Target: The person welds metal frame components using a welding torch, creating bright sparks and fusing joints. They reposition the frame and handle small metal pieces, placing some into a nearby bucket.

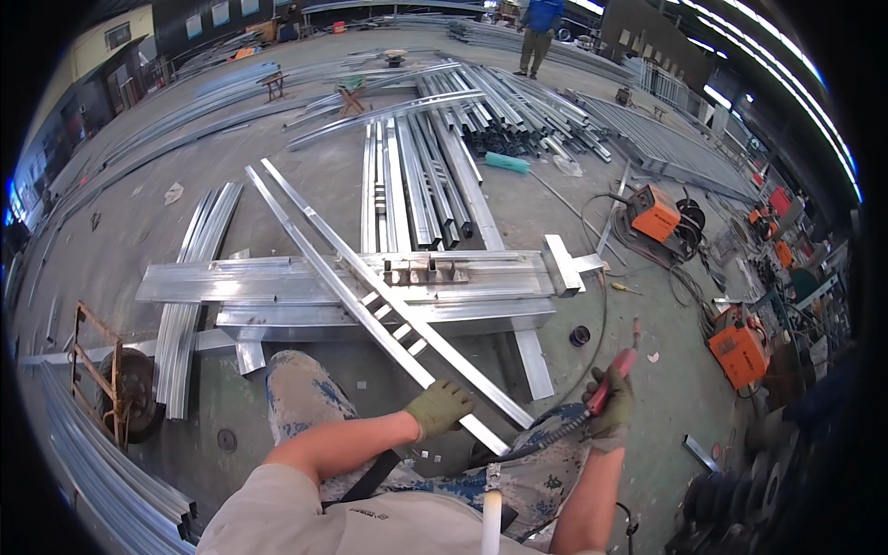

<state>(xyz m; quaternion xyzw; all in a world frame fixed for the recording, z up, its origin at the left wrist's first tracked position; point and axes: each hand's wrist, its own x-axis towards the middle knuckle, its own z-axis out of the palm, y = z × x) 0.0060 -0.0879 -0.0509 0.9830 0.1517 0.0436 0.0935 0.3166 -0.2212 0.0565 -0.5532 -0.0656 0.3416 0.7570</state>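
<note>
My left hand (440,409), in an olive work glove, is closed around the near end of a ladder-like metal frame (381,310). Two long square tubes make up this frame, with several short crosspieces between them. It lies slantwise over a low bench of wide silvery beams (499,313), its near end reaching over my lap. To the right, my gloved right hand (610,407) grips a welding torch (599,393) by its red handle. The torch's nozzle points up and away from the frame, and its dark cable runs back across my lap.
Orange welding machines (653,215) stand on the right with trailing cables. A dark round roll (579,336) and a screwdriver (625,288) lie on the floor. Metal tubes (416,180) are stacked beyond the bench. A wheeled cart (116,393) stands left; a person (539,32) stands far off.
</note>
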